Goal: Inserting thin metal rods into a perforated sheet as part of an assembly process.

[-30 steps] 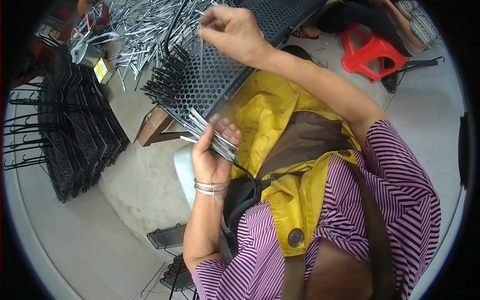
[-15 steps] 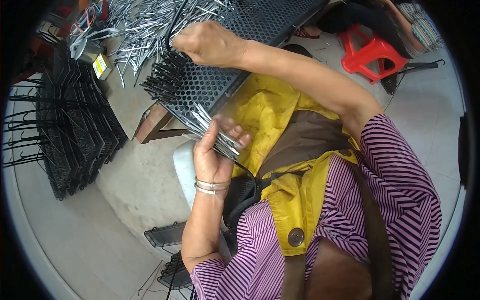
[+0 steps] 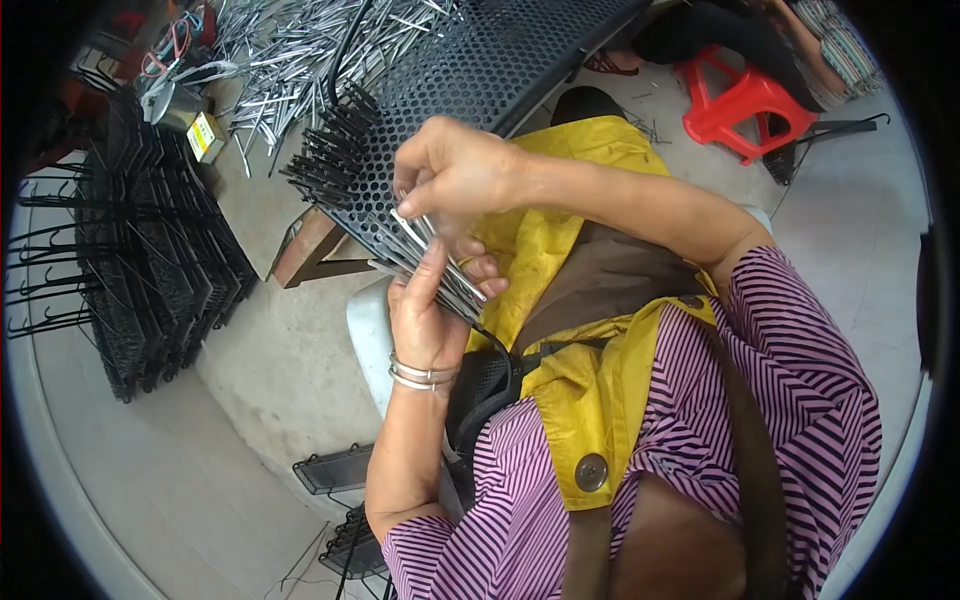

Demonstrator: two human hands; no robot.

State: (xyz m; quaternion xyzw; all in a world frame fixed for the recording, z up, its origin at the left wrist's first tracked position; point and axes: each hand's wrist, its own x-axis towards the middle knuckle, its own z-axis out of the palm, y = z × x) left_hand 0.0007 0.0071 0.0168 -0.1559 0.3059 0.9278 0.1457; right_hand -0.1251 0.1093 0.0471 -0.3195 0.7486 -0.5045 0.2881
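Observation:
My left hand (image 3: pixel 428 310) is closed round a bundle of thin silvery metal rods (image 3: pixel 400 250), its thumb laid across them and their ends fanning up and to the left. Just above, my right hand (image 3: pixel 460 168) is bent over with thumb and forefinger pinched at the upper end of one rod; the other fingers are curled and partly blurred. Both hands are over the near edge of a black perforated metal panel (image 3: pixel 480 60). A cluster of short dark rods (image 3: pixel 330 150) stands at that panel's left edge.
A large heap of silvery rods (image 3: pixel 320 60) lies at the far left beside a metal cup (image 3: pixel 178 100), red-handled scissors (image 3: pixel 180 38) and a small yellow-white box (image 3: pixel 205 137). Black wire racks with hooks (image 3: pixel 150 250) are stacked left. A red stool (image 3: pixel 745 105) and another person's arm are far right.
My right hand has come down from the dark rods at the panel's left edge, toward me and slightly right, to the ends of the rods in my left hand. The left hand has barely moved.

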